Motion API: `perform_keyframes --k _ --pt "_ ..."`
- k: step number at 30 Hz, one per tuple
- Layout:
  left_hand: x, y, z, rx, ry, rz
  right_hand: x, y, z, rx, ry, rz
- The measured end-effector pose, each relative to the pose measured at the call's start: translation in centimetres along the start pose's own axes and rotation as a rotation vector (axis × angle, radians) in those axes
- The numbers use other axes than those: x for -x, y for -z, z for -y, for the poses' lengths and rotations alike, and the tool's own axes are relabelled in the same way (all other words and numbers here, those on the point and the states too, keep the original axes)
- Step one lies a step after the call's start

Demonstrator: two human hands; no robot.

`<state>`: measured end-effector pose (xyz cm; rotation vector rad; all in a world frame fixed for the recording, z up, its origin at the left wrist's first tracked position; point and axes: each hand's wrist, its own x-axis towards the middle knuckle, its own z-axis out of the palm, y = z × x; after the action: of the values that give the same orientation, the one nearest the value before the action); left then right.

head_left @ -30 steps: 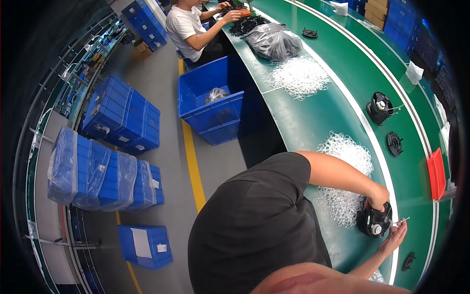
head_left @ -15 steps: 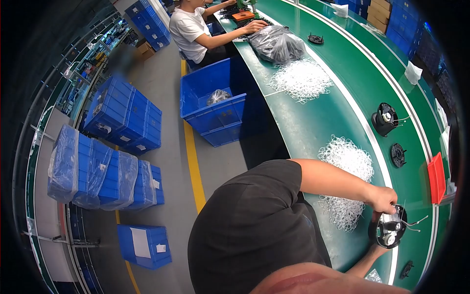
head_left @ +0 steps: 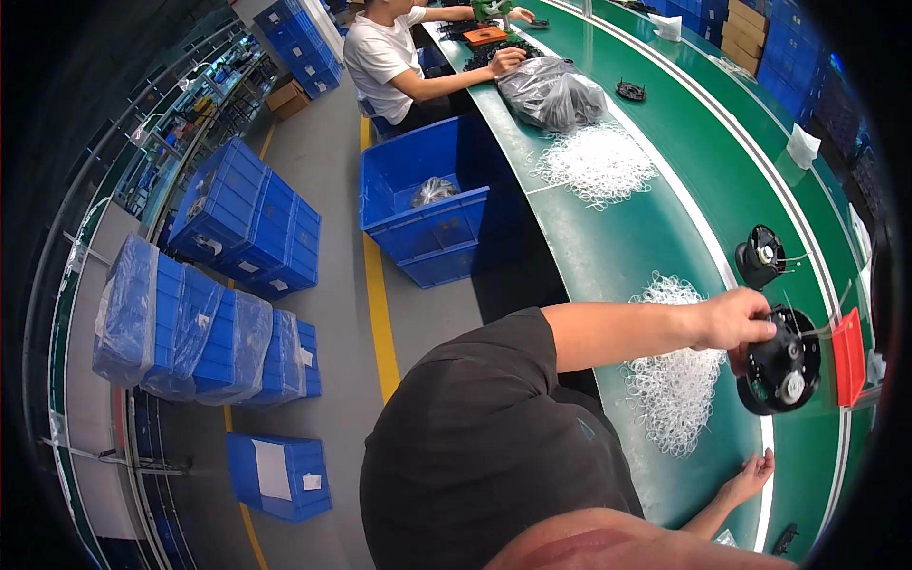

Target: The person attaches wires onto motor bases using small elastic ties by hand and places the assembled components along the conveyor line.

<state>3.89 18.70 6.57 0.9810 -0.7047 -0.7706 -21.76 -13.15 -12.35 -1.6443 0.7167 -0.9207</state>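
Observation:
My left hand [head_left: 736, 318] grips the upper rim of a black round housing [head_left: 781, 366] with a pale round part inside and thin wires sticking out. The housing is tilted and held above the green conveyor belt [head_left: 703, 142]. My right hand [head_left: 752, 475] is apart from it, lower down by the white belt edge, fingers spread and holding nothing. A similar black housing with wires [head_left: 760, 255] stands on the belt just beyond my left hand. A pile of thin white loops [head_left: 673, 404] lies on the bench beneath my left forearm.
A red tray [head_left: 847, 356] sits at the belt's far side. A small black part [head_left: 786, 539] lies near my right hand. Farther along are another white pile [head_left: 597, 166], a grey plastic bag [head_left: 553, 93], a black disc [head_left: 631, 90] and a co-worker [head_left: 385, 62]. Blue crates [head_left: 423, 223] stand behind.
My left hand has carried the housing up and away along the belt, turning it. My right hand has let go of it. The co-worker's far hand has reached out over the belt.

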Motion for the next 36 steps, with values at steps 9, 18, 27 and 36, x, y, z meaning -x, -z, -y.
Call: perform_keyframes --k 9,18,27,36 --pt "-0.1 5.4 -2.6 -0.113 -0.008 -0.171 -0.5 0.1 -1.0 0.127 -0.038 -0.067" --pt "-9.1 12.3 -3.5 -0.050 -0.110 -0.357 2.1 -2.6 3.7 -0.038 -0.037 -0.111" --pt "-22.9 17.6 1.9 -0.010 -0.019 -0.568 2.3 -2.7 4.6 0.033 -0.052 -0.088" --pt "-29.2 19.8 9.7 -0.052 0.169 -0.705 2.0 -2.7 4.5 0.016 -0.060 -0.101"
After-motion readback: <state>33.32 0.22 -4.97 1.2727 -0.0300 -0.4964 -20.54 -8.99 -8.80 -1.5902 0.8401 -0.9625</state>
